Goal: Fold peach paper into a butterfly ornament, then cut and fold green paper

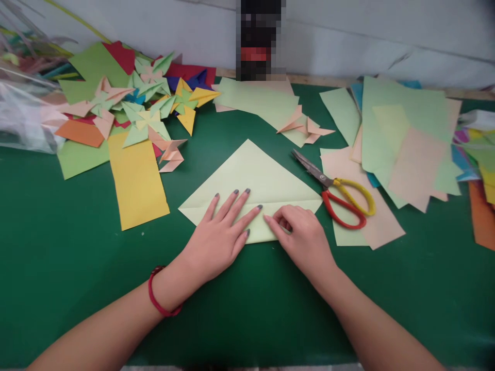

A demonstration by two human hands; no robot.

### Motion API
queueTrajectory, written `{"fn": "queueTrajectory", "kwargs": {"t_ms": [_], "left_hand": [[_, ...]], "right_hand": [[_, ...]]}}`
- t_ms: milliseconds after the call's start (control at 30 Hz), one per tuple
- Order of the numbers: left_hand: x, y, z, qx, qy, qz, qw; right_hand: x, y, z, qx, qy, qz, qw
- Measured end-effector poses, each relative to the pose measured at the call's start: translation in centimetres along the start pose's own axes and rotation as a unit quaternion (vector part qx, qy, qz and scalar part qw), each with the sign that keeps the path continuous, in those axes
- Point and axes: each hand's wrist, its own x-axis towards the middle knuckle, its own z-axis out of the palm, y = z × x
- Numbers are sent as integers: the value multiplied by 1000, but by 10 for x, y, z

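Observation:
A pale green sheet of paper (pixel 249 175) lies on the table in front of me, a pointed corner at the far side and its near part folded up into a flat band. My left hand (pixel 222 234) rests flat on the left of this band, fingers spread. On the right of the band, my right hand (pixel 303 232) has its fingers curled in and its thumb touching the paper; I see nothing inside it. Just right of the sheet are scissors (pixel 328 183) with one yellow and one red handle loop, blades slightly apart.
Folded paper stars (pixel 149 121) pile up at back left, beside a yellow paper strip (pixel 139 180) and a clear plastic bag (pixel 31 108). Pink folded pieces (pixel 305 126) lie behind the sheet. Loose green and pink papers (pixel 406 123) overlap on the right of the green table (pixel 247 309).

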Motion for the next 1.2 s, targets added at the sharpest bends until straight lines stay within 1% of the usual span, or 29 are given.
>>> {"fn": "queueTrajectory", "kwargs": {"t_ms": [200, 367, 500, 667, 867, 1200], "left_hand": [[0, 2, 3, 7, 17, -4, 1000], [0, 3, 3, 16, 10, -7, 1000], [1, 4, 3, 15, 13, -7, 1000], [0, 6, 3, 6, 16, -16, 1000], [-1, 5, 5, 5, 12, -15, 1000], [-1, 5, 5, 6, 11, -13, 1000]], "right_hand": [[0, -1, 1, -11, -5, -4, 1000], [-2, -1, 1, -30, -7, -7, 1000], [-4, -6, 4, -82, 10, -24, 996], [-7, -19, 6, -132, 12, -46, 990], [-14, -28, 5, -161, 1, -55, 985], [-22, -27, -1, -185, -29, -58, 981]]}}
